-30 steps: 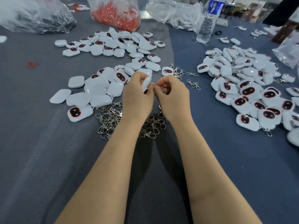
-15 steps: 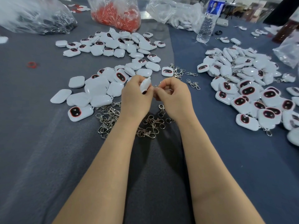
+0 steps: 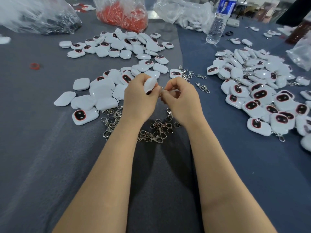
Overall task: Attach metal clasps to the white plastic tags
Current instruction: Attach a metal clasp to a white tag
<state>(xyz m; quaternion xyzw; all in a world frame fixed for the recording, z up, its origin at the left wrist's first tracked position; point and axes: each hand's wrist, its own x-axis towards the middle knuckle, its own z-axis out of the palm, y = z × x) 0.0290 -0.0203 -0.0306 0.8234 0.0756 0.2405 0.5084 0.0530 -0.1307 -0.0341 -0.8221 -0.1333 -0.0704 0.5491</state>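
Observation:
My left hand (image 3: pixel 139 100) grips a white plastic tag (image 3: pixel 150 84) on edge above the table's middle. My right hand (image 3: pixel 182 100) pinches a small metal clasp ring (image 3: pixel 161 91) right against the tag's lower corner; most of the clasp is hidden by my fingers. Under my wrists lies a loose heap of metal clasps (image 3: pixel 151 130). A pile of white tags (image 3: pixel 94 95) lies to the left, another pile (image 3: pixel 121 44) lies further back, and a big pile of tags (image 3: pixel 262 91), some with clasps on them, lies to the right.
At the back stand a bag of red parts (image 3: pixel 124 14), a bag of dark metal pieces (image 3: pixel 42 19), a clear bag of white parts (image 3: pixel 185 15) and a water bottle (image 3: pixel 218 22). A red ring (image 3: pixel 34 66) lies at the left. Grey cloth (image 3: pixel 42 157) covers the table.
Both hands have stayed together at the same spot. The tag has tilted a little in my left hand while my right fingers work the ring at its corner.

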